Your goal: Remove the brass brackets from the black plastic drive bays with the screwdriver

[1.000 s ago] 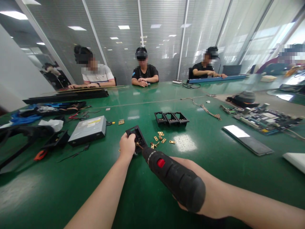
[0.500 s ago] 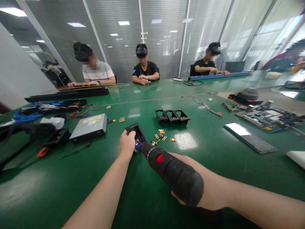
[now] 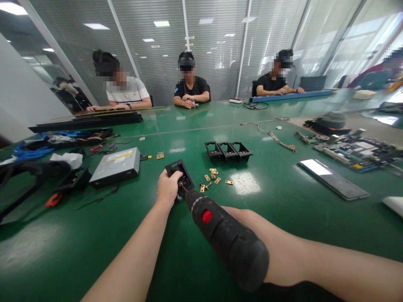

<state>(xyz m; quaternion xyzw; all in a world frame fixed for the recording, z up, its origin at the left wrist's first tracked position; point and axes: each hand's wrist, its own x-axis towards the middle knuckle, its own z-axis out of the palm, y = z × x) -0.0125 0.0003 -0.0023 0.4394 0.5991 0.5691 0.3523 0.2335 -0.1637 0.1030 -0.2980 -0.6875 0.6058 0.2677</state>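
My left hand (image 3: 168,186) grips a black plastic frame (image 3: 188,178) by its left side, with the thumb reaching inside. The frame is tilted above the green table. In my right hand (image 3: 248,222) is a black cordless screwdriver (image 3: 226,239) with a red switch, its body hiding most of my fingers. Its bit points into the frame, at a small brass piece (image 3: 180,183) by my left thumb; whether they touch I cannot tell. Several small brass plates (image 3: 217,180) lie loose just right of the frame. Behind them three similar black frames (image 3: 227,151) stand in a row.
A silver disc drive (image 3: 117,165) lies to the left, near a black frame (image 3: 75,180) and an orange clip (image 3: 53,200). To the right are a flat grey phone-like slab (image 3: 333,179) and a circuit board (image 3: 362,151). Several people sit across the table (image 3: 176,138).
The screwdriver's front has shifted slightly left and its rear dips lower. The bluish light inside the frame no longer shows. Across the table, the person at right has drawn the hands apart slightly.
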